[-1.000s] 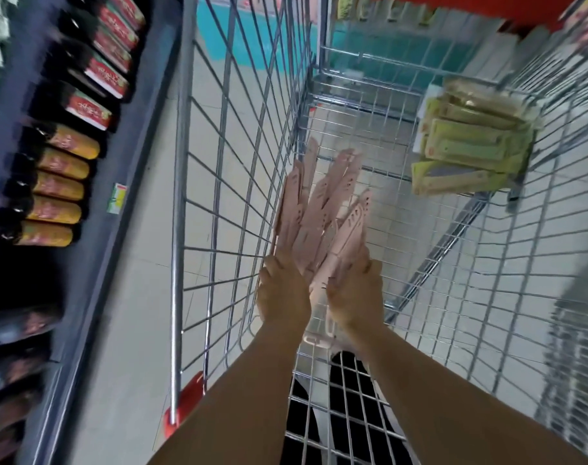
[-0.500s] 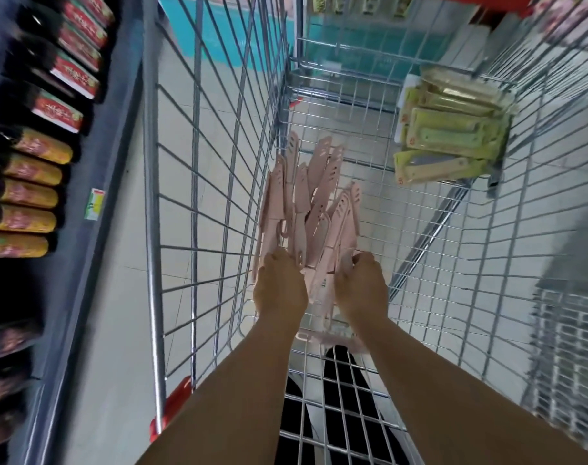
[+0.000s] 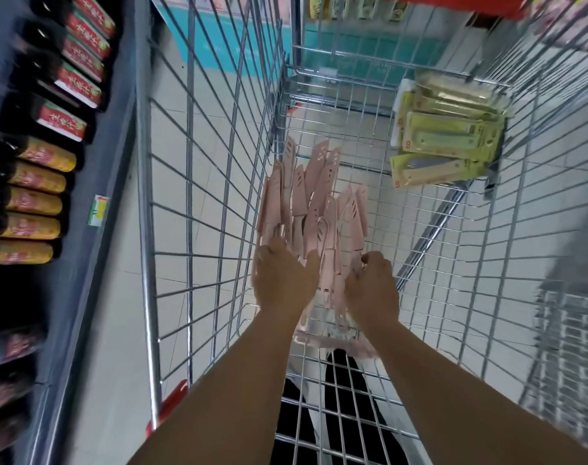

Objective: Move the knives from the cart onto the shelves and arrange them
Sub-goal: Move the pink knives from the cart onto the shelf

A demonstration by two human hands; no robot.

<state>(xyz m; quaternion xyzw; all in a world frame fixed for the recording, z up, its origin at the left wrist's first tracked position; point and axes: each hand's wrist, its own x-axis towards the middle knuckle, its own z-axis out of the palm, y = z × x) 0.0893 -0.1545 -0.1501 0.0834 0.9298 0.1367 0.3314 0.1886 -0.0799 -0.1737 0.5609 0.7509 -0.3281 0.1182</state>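
Reaching down into the wire cart (image 3: 219, 203), both bare hands close on a bundle of pink knives (image 3: 314, 209) at the centre of the frame. The left hand (image 3: 284, 280) lies over the left side of the bundle with its fingers curled down around the handles; the right hand (image 3: 373, 286) is clenched on the right side, knuckles up, gripping more of the same handles. The knives are all one kind — pale pink, each blade in a matching pink sheath with small slots cut near the tip. They fan out away from the hands toward the upper middle of the frame, tips pointing up and overlapping one another, pressed close against the cart's left wall. Below the hands, a few clear-and-pink pieces lie flat on the cart floor; blur makes it hard to tell what exactly they are.

In the upper right of the frame, inside the same cart, sits a separate stack of yellow-green packs (image 3: 450, 139) — flat carded packages lying across each other at slight angles, well apart from the pink bundle.

Along the left edge of the frame runs a dark shelf (image 3: 84, 229) lined with dark bottles (image 3: 34, 199), red labels higher up and yellow labels lower down. A small price tag (image 3: 98, 209) is stuck on the shelf's front edge.
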